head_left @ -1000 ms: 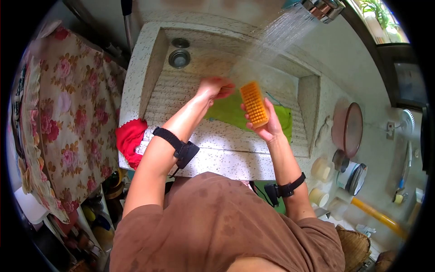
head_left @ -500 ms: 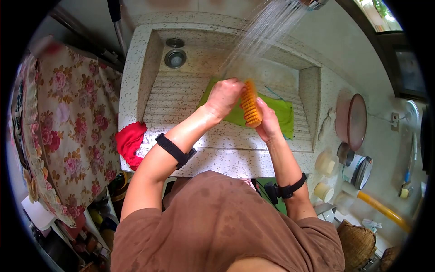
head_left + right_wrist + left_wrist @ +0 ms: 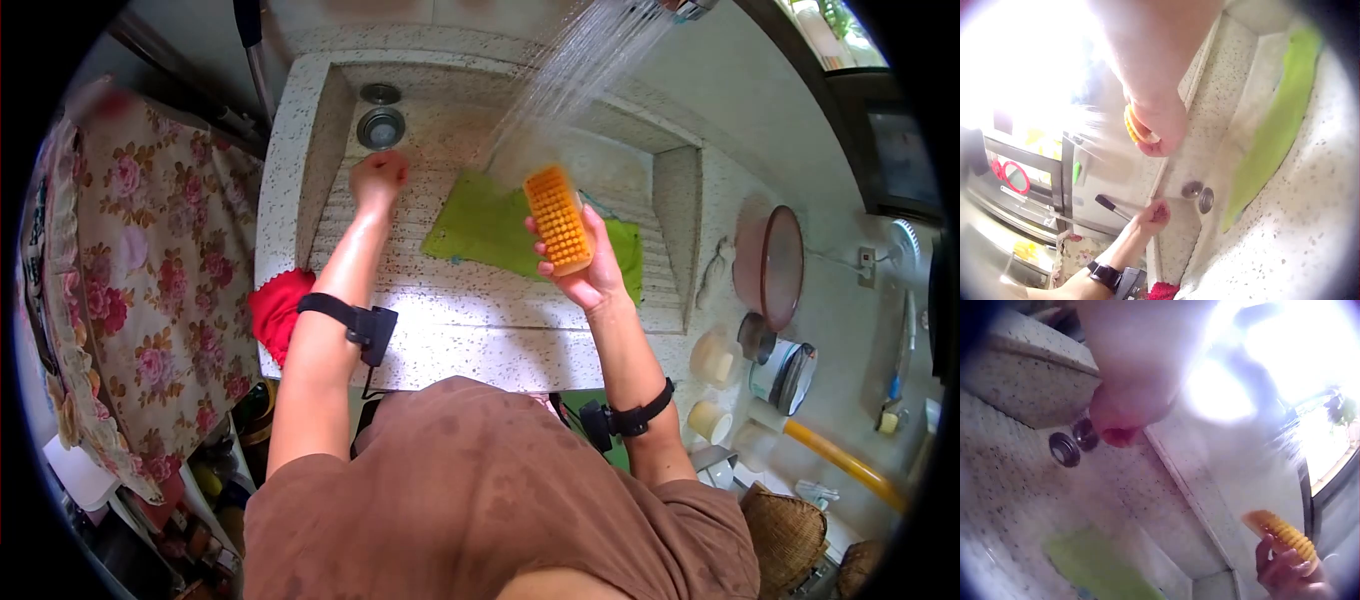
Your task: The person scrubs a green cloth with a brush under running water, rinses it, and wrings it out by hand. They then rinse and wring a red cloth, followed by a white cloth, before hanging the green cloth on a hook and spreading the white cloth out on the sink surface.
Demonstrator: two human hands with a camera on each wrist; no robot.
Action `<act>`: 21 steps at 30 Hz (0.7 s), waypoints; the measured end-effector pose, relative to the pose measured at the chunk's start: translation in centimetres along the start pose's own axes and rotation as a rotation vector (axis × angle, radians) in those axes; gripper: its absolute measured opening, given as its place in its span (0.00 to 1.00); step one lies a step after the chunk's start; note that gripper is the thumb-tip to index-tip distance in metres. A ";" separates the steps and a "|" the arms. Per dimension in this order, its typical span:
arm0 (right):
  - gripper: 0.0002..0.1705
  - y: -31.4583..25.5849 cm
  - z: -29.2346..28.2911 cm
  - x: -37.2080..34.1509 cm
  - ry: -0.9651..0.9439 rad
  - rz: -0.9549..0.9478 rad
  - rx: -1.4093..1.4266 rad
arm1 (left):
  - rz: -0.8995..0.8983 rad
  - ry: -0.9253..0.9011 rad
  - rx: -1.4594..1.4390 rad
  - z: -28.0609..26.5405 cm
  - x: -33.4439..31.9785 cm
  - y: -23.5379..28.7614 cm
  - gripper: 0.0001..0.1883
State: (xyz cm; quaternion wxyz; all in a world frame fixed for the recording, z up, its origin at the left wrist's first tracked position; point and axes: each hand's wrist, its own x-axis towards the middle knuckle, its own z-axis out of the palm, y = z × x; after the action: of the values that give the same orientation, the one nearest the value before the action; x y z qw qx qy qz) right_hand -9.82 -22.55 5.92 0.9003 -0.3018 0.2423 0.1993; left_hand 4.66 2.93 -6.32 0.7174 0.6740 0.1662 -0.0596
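Note:
My right hand (image 3: 592, 272) grips a yellow-orange scrub brush (image 3: 560, 222), its bristles turned up in the head view. The brush is over a green cloth (image 3: 485, 225) spread on the ribbed washboard floor of a speckled stone sink (image 3: 690, 215). In the right wrist view, the hand covers most of the brush (image 3: 1132, 125). My left hand (image 3: 378, 180) is over the sink's left side, close to the drain (image 3: 381, 129). Its fingers are curled in, and nothing shows in them in the left wrist view.
Water sprays from a shower head (image 3: 690, 8) into the back of the sink. A red cloth (image 3: 280, 312) hangs on the front left corner. Tubs, a round basin (image 3: 782, 268) and a yellow-handled tool (image 3: 845, 462) are on the right. A flowered cloth (image 3: 150, 280) hangs at left.
My left hand reached to the brush's bristles, then swung left toward the drain. In my right hand, the brush tipped sideways and now faces bristles up again.

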 end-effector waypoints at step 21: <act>0.28 0.5 0.7 -0.1 0.091 0.005 -0.372 | 0.609 -0.754 0.535 6.9 -6.9 6.0 0.12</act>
State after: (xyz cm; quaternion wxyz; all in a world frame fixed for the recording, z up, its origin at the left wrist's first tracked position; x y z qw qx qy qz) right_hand -9.90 -21.77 6.21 0.8166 -0.4711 0.2426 0.2288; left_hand 1.16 -4.30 1.80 0.5157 0.7824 -0.3254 -0.1267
